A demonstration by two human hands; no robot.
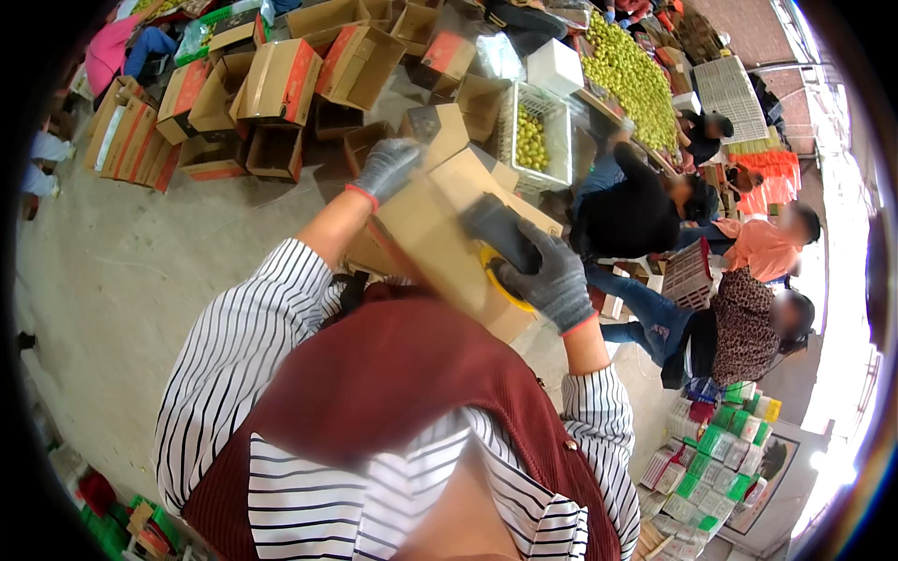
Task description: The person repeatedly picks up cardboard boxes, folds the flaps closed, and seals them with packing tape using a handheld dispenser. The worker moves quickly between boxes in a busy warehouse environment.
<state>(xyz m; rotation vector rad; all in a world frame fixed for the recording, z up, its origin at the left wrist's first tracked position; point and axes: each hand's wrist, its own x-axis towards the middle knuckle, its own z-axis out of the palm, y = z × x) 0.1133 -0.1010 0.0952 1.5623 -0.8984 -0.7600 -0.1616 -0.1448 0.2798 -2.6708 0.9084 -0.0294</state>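
Note:
A cardboard box (428,217) is tilted in front of my body, some of its flaps standing out at the far end. My left hand (387,170), in a grey knit glove, grips the box at its far left edge; motion blurs the fingertips. In my gloved right hand (551,280) is a black tape dispenser (497,228), held over the right part of the box. A yellow ring (506,284), apparently the tape roll or its core, shows beside the thumb. Whether the dispenser touches the cardboard I cannot tell.
Several open cardboard boxes (280,84) crowd the floor ahead and left. A white plastic crate (537,133) holds green-yellow fruit, near a sorting table heaped with fruit (624,77). Co-workers (624,203) stand close on the right. Stacked packed crates (708,463) are at lower right.

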